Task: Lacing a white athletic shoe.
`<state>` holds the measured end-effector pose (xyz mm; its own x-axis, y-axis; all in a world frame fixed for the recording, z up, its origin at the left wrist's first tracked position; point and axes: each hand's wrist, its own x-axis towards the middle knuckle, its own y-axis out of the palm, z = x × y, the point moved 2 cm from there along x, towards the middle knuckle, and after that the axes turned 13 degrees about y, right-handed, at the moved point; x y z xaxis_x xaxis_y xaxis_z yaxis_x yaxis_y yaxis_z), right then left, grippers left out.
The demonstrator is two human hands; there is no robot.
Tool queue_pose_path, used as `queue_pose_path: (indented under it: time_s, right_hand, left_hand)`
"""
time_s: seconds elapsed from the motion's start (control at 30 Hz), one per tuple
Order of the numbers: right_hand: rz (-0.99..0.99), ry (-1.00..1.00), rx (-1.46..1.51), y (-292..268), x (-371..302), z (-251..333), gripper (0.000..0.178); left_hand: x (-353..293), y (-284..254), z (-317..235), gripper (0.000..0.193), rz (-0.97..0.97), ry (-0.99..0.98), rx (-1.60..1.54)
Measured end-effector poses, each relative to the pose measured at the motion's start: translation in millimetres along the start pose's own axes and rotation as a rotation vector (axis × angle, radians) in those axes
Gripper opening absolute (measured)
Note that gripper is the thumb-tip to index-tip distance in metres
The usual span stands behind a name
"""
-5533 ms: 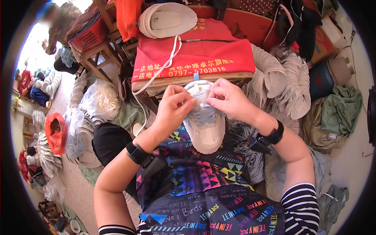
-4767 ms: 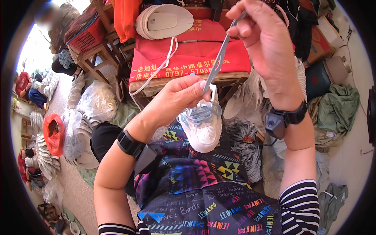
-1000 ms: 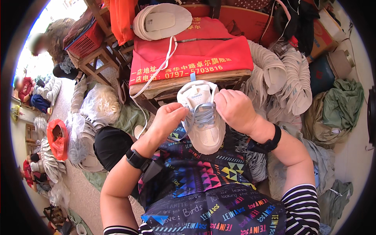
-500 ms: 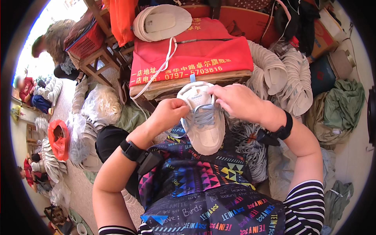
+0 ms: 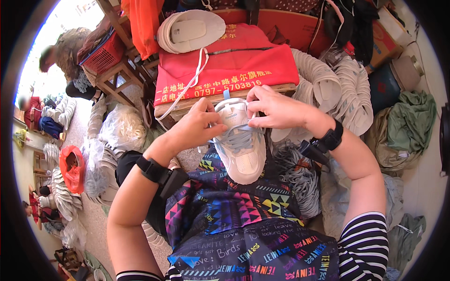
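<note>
A cream shoe upper (image 5: 243,161) rests on my apron with its toe toward me and its tongue pointing away. Grey-blue shoelace (image 5: 238,137) crosses its front in several rows. My left hand (image 5: 199,124) is at the left edge of the lacing, thumb and fingers pinched on the shoelace. Across from it, my right hand (image 5: 281,110) pinches at the upper right eyelets, its fingers bent over the lace end. The fingertips partly hide what lies between them. A blue pull loop (image 5: 227,94) sticks up at the heel.
A low bench with a red cloth cover (image 5: 225,70) stands just beyond the shoe, carrying nested shoe uppers (image 5: 192,30) and a white cord (image 5: 199,70). Rows of stacked uppers (image 5: 349,96) lie at right, above a bundle of grey laces (image 5: 300,187). Other people sit at far left.
Both hands have shifted their grip around the lacing. The left fingers have opened out from a tighter fist, and the right fingers now curl more at the eyelets. The shoe stays on the apron.
</note>
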<state>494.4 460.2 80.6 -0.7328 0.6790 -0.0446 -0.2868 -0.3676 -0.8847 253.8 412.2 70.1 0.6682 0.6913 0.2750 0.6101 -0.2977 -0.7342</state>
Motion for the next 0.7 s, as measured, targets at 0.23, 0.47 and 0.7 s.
queue_pose_path:
  time_s: [0.23,0.47,0.7]
  right_hand:
    - [-0.218,0.354,0.565,37,2,-3,0.017]
    - [-0.249,0.134,1.136,-44,-5,70,0.010]
    - [0.148,0.121,1.251,-23,2,83,0.013]
  left_hand:
    - [-6,34,-3,0.014,-0.422,-0.247,0.008]
    - [31,-21,-72,0.019,-0.714,0.002,-0.651]
    - [29,-10,-46,0.018,-0.663,-0.246,-0.958]
